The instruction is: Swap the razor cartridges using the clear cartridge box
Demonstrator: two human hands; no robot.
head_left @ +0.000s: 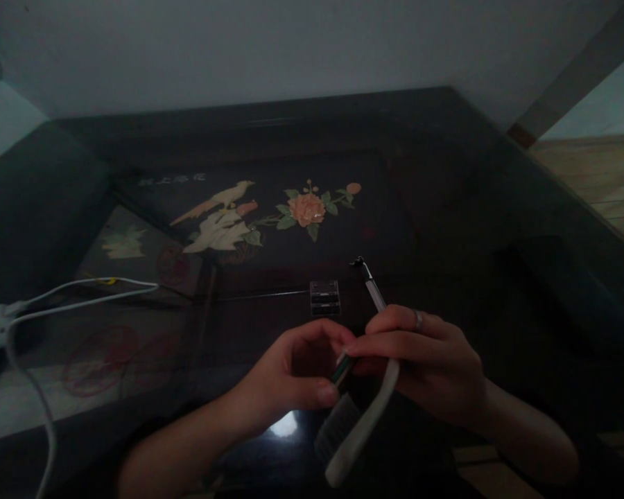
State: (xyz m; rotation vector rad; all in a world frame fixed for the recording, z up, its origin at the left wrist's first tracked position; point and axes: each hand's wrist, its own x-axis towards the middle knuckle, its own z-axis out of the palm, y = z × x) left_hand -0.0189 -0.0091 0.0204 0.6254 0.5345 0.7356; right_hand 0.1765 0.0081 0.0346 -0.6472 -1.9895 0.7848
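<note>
Between both sets of fingers, one razor handle (370,287) is pinched: left hand (296,371) curled, right hand (421,360) closed over it. One brush (351,426) hangs below, one clear case (325,298) beyond.

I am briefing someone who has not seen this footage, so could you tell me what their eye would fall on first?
First, the two hands meeting low in the middle: the right hand, with a ring, holds a pale brush whose bristles point down toward the camera, while the left hand pinches a small dark piece beside it. Behind them, the bird-and-flower inlay glows on the dark lacquered table. A white cable trails in from the left.
</note>
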